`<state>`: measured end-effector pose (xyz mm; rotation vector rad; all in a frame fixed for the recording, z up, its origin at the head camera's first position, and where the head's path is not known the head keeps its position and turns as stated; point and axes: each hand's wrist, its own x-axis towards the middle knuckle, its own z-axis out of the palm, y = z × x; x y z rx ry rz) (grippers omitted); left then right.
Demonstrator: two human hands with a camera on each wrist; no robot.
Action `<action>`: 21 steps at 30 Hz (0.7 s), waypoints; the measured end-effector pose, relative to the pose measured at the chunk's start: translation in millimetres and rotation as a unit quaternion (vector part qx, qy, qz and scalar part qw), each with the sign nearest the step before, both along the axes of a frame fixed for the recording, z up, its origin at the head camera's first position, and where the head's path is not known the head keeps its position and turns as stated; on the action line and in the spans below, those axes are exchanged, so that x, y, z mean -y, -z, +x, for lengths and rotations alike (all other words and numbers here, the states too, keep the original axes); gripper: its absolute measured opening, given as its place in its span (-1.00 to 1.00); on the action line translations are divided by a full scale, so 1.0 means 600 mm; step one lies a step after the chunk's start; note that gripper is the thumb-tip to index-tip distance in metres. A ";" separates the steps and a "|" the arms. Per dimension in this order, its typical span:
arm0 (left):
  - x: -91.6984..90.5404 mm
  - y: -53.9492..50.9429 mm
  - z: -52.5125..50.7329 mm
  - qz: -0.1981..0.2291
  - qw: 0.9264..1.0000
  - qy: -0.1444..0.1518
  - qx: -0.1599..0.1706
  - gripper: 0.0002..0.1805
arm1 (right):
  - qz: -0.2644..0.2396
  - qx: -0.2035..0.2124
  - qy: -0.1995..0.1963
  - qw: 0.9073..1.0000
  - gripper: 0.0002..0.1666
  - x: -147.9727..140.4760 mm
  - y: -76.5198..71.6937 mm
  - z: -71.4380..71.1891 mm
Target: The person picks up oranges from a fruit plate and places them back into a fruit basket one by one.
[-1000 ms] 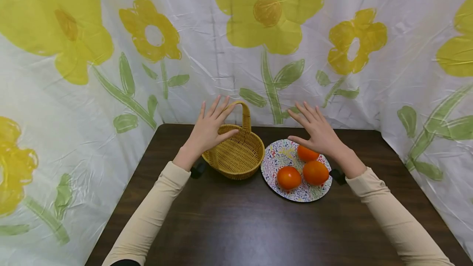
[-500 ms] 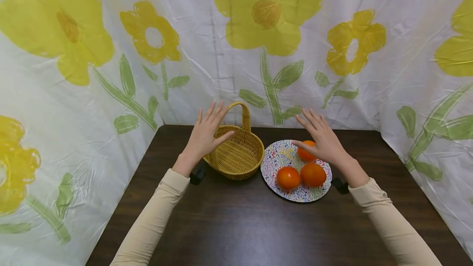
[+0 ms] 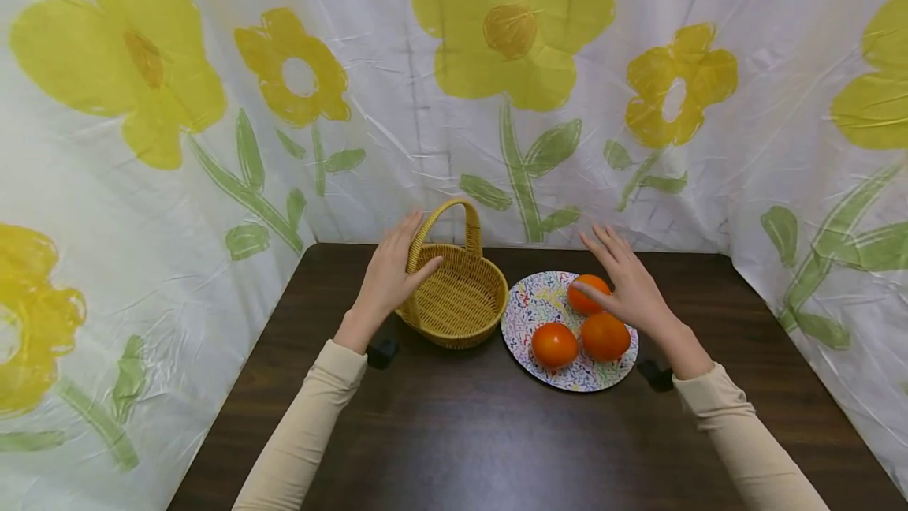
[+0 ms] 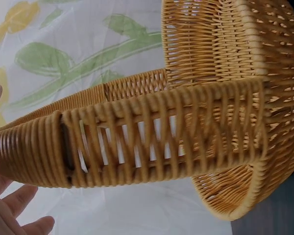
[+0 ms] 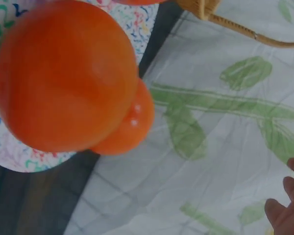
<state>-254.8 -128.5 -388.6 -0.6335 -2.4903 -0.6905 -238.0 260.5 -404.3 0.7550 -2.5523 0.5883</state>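
A yellow wicker basket (image 3: 461,298) with an arched handle (image 4: 137,132) stands at the table's back, left of centre. My left hand (image 3: 386,278) is at the basket's left side beside the handle, fingers straight and thumb spread over the rim; contact cannot be told. To the right lies a round plate (image 3: 521,314) with colourful squiggles. On it are three smooth, round orange fruits, one at front left (image 3: 555,345), one at right (image 3: 605,337) and one at the back (image 3: 584,296). My right hand (image 3: 634,294) hovers over the plate's right side, fingers extended, holding nothing.
The dark wooden table (image 3: 454,432) extends in front of the basket and plate. A white curtain (image 3: 383,156) with painted yellow flowers hangs behind the table and along both sides. The basket's right side is close to the plate's left edge.
My left hand has come lower and slightly left, to beside the basket handle. My right hand has moved lower and to the right over the plate. Basket and plate stay in place.
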 end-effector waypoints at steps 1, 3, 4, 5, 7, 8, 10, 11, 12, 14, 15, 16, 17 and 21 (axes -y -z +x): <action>0.000 0.003 0.000 0.004 1.000 0.000 -0.003 -0.14 | -0.003 0.001 0.002 1.000 0.00 -0.001 0.003 0.002; 0.002 0.009 0.001 0.011 1.000 -0.001 -0.006 -0.14 | -0.010 0.003 0.005 1.000 -0.02 -0.004 0.009 0.005; 0.002 0.012 0.001 0.015 1.000 -0.002 -0.007 -0.13 | -0.013 0.006 0.007 1.000 -0.03 -0.005 0.012 0.006; 0.003 0.016 0.002 0.018 1.000 -0.003 -0.008 -0.13 | -0.015 0.008 0.008 1.000 -0.04 -0.006 0.015 0.008; 0.005 0.021 0.003 0.024 1.000 -0.006 -0.006 -0.12 | -0.019 0.010 0.011 1.000 -0.05 -0.008 0.020 0.010; 0.005 0.024 0.004 0.028 1.000 -0.007 -0.005 -0.12 | -0.021 0.012 0.011 1.000 -0.05 -0.008 0.022 0.011; 0.006 0.029 0.005 0.035 0.999 -0.010 -0.004 -0.12 | -0.027 0.017 0.014 0.999 -0.06 -0.010 0.026 0.013; 0.007 0.031 0.005 0.038 0.999 -0.012 -0.003 -0.12 | -0.029 0.018 0.016 0.999 -0.06 -0.011 0.028 0.014; 0.007 0.033 0.005 0.040 0.999 -0.013 -0.001 -0.12 | -0.032 0.021 0.019 0.999 -0.06 -0.012 0.030 0.014; 0.007 0.037 0.006 0.047 0.999 -0.015 0.003 -0.12 | -0.037 0.027 0.024 0.999 -0.05 -0.014 0.035 0.015; 0.008 0.039 0.007 0.049 0.999 -0.017 0.004 -0.12 | -0.040 0.030 0.026 0.998 -0.04 -0.015 0.037 0.016; 0.008 0.041 0.007 0.051 0.999 -0.018 0.006 -0.13 | -0.042 0.034 0.029 0.998 -0.04 -0.015 0.040 0.016; 0.008 0.042 0.008 0.053 0.998 -0.018 0.009 -0.14 | -0.045 0.037 0.031 0.998 -0.04 -0.016 0.043 0.017; 0.010 0.048 0.013 0.060 0.998 -0.021 0.016 -0.19 | -0.059 0.052 0.039 0.996 -0.04 -0.018 0.054 0.022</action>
